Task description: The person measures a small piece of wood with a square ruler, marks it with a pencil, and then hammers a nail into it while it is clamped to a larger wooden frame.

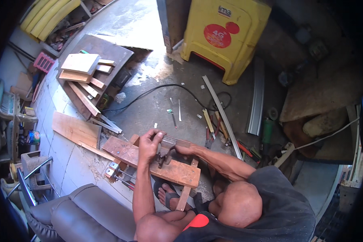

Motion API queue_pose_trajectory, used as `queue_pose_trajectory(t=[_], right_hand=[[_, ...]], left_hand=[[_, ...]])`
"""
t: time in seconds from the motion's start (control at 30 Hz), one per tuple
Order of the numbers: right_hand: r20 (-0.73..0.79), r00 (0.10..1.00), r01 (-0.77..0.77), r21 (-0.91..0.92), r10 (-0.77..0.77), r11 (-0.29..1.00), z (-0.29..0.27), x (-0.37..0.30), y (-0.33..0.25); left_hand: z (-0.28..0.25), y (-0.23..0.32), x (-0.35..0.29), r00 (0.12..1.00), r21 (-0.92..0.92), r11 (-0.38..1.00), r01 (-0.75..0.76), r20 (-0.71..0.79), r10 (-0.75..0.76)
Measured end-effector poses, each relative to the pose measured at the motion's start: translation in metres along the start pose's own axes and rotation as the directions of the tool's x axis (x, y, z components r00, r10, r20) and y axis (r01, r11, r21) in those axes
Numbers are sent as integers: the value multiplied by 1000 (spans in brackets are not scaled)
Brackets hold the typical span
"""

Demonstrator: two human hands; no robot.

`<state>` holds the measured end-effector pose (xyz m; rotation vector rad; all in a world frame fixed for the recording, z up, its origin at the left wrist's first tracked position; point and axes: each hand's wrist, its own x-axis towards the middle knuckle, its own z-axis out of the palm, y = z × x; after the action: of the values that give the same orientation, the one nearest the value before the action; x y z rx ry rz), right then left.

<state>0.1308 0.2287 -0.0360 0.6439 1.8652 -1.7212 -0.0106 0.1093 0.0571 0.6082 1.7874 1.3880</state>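
My left hand (149,144) is closed, with its thumb on top, at the left end of a flat, grey metal piece (171,140). My right hand (184,149) is curled at the other end of that piece; its fingers are partly hidden. Below them, a small dark metal fixture (163,156), perhaps a vise, sits on a thick, worn wooden plank (177,172). The plank lies low across the front of me, over a sandalled foot (167,195). A clamp-like device with metal rods (112,171) is at the plank's left side.
Boards are stacked on a low dark table (82,42) at the far left, with a loose board (76,129) nearer. Pliers and other hand tools (211,129), a long pale strip (222,113) and a black cable (149,89) lie on the floor. A yellow plastic stool (230,28) stands ahead; a green grinder (267,131) is at right.
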Motion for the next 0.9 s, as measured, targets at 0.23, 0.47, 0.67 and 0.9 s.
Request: queue_pose_trajectory(t=[0.23,0.47,0.67,0.9], right_hand=[[-880,340,45,-339,-333,940,-28,-165,71],[-938,318,-583,-309,-139,751,-22,-247,228],[-871,484,-507,-206,79,837,-70,-276,249],[-970,219,-682,-228,-104,695,-69,-286,113]], left_hand=[[11,5,-19,994,11,999,51,-100,-50],[10,21,-35,981,354,931,89,129,-143],[13,13,-32,997,389,921,5,73,-36],[9,8,-34,997,379,925,18,69,-47]])
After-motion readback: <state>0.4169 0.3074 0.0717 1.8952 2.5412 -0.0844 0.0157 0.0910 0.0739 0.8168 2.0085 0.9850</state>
